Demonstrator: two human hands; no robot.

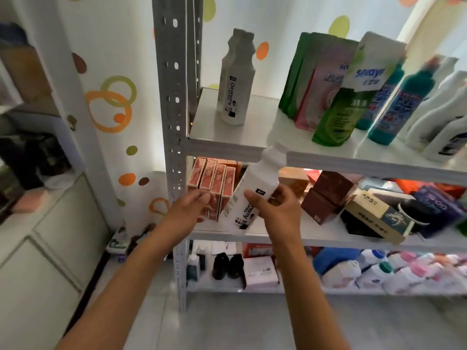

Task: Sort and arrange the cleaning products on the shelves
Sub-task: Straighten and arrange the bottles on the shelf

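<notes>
Gripping a white bottle (255,190) around its middle, the right hand (275,205) has fingers and thumb curled about the body, in front of the middle shelf (316,239). The left hand (192,205) sits just beside the bottle at its 9 o'clock, fingers loosely bent against the row of red boxes (214,185); whether it pinches one I cannot tell. The bottle is plain white plastic with a narrow waisted neck, a white cap and a black-printed label. Its long axis tilts, cap toward 1 o'clock, crossing the top shelf (252,145) edge, base toward 7 o'clock. Farther off, at 12 o'clock on the top shelf, a matching white bottle (236,82) stands upright. At 2 o'clock stand green and pink pouches (318,79), then teal bottles (399,104).
</notes>
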